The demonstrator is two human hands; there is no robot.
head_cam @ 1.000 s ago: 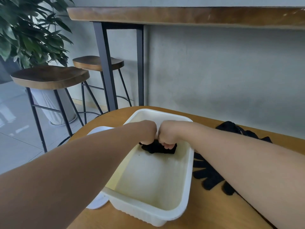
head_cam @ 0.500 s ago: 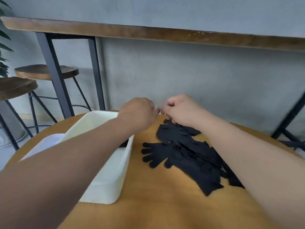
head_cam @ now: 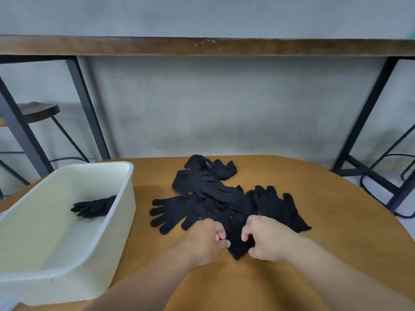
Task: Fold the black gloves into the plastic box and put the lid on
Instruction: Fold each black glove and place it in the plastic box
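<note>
We have left the plastic box and come over to the pile of black gloves on the round wooden table. One second ago both our hands were inside the box, pressing a folded glove onto its floor; now that glove lies there alone, against the right wall of the box, and our hands are at the near edge of the pile. This means one glove is stored and the next round begins.

Our left hand and our right hand are close together, fingers curled, and both pinch the cuff end of the nearest glove, which points toward us. The glove is not yet lifted from the table.

The box stands to the left of the pile, near but apart from it, and is open. Most of the gloves are unfolded, overlapping each other, so we judge the task to be at an early stage. Only a pale corner shows at the lower left beside the box; we cannot tell if it is the lid.
</note>
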